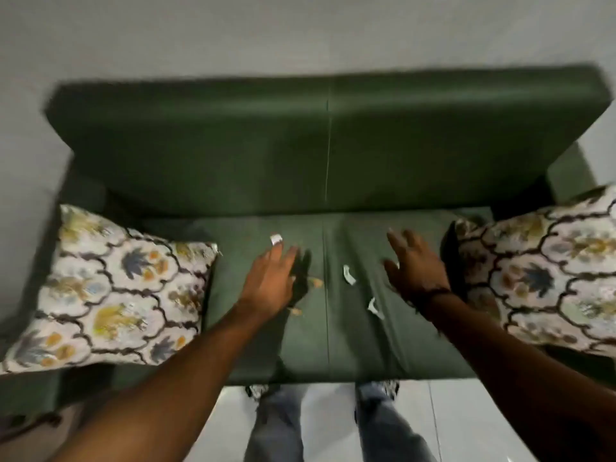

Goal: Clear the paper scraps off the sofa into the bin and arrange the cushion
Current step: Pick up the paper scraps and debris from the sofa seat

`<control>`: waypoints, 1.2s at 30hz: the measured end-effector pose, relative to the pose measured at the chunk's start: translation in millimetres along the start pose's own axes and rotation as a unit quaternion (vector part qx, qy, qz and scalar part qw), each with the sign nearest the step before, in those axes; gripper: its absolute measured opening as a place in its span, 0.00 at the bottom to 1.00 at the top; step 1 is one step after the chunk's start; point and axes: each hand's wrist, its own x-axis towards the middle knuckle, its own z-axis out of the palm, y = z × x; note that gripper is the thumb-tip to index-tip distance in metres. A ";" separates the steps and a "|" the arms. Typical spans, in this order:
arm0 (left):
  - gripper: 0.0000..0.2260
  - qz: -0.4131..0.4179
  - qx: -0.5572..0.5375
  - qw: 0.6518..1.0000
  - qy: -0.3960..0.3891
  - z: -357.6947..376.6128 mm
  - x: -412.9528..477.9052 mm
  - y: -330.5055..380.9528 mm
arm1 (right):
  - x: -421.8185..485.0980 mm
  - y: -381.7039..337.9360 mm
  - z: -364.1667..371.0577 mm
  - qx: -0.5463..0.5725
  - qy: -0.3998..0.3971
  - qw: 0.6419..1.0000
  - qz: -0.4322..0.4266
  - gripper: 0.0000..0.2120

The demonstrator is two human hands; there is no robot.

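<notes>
A: Where's the nearest scrap?
B: A small white curled paper scrap (276, 239) lies on the dark green fabric sofa (333, 328) seat, just beyond the left hand (271, 281).
A: And the fingers?
B: Both hands spread open, holding nothing. The right hand (415, 266) hovers farther off, beside two more white scraps (348, 275).

— Premises type?
— Domestic sitting room, in all likelihood, though the frame is blurred. A dark green two-seat sofa (326, 155) stands against a plain grey wall (300, 31).
— Supporting evidence?
— A floral patterned cushion (110, 291) lies at one end of the seat, a matching second cushion (546, 278) at the other. The floor (466, 421) in front is pale glossy tile. No work equipment.
</notes>
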 end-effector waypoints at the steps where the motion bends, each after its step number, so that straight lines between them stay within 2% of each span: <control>1: 0.29 -0.013 0.002 0.998 -0.063 39.0 -9.4 -10.6 | -12.9 21.6 44.2 -0.010 -0.051 0.997 0.049 0.29; 4: 0.30 -0.031 -0.013 0.988 -0.150 150.9 -18.3 -44.9 | -28.1 75.1 155.4 0.007 -0.172 0.976 0.135 0.28; 5: 0.31 -0.040 -0.008 0.985 -0.167 177.4 -15.1 -48.3 | -25.2 82.4 182.9 0.024 -0.178 0.972 0.149 0.27; 8: 0.23 -0.048 -0.045 0.986 -0.151 236.5 9.8 -51.1 | 1.5 87.6 239.0 0.083 -0.133 0.975 0.160 0.21; 11: 0.17 -0.060 -0.051 0.989 -0.123 260.8 25.8 -58.0 | 19.4 88.0 268.0 0.106 -0.085 0.976 0.172 0.15; 14: 0.15 0.004 -0.026 0.992 -0.124 265.0 27.0 -68.1 | 34.0 93.4 275.0 0.107 -0.056 0.972 0.201 0.09; 16: 0.10 0.011 -0.037 0.996 -0.084 259.1 24.9 -65.6 | 37.3 98.6 272.3 0.113 -0.073 0.972 0.194 0.08; 19: 0.03 0.018 -0.097 0.995 -0.010 247.1 35.3 -51.1 | 34.2 108.5 263.4 0.085 -0.104 0.981 0.138 0.06; 22: 0.06 -0.007 -0.144 0.990 0.008 235.3 64.9 -35.8 | 31.0 113.8 258.0 0.095 -0.086 0.985 0.116 0.05; 25: 0.07 -0.021 -0.066 0.997 0.020 230.9 96.8 -27.7 | 34.7 107.9 260.0 0.139 -0.086 0.977 0.137 0.18; 26: 0.06 -0.023 -0.054 0.998 0.009 230.5 104.3 -25.9 | 37.4 106.1 263.2 0.140 -0.091 0.976 0.142 0.19; 28: 0.06 -0.023 -0.039 0.999 -0.024 235.1 112.7 -26.3 | 42.6 104.4 271.3 0.128 -0.094 0.977 0.140 0.13; 30: 0.05 -0.031 -0.062 0.997 -0.045 240.2 114.7 -28.1 | 45.1 104.4 276.2 0.110 -0.095 0.981 0.128 0.09; 33: 0.04 -0.053 -0.127 0.990 -0.045 245.7 112.6 -25.8 | 43.7 106.4 276.8 0.076 -0.098 0.989 0.087 0.08; 36: 0.07 -0.078 -0.219 0.972 0.009 253.9 107.2 -11.9 | 40.4 114.2 270.8 0.079 -0.073 0.992 0.067 0.06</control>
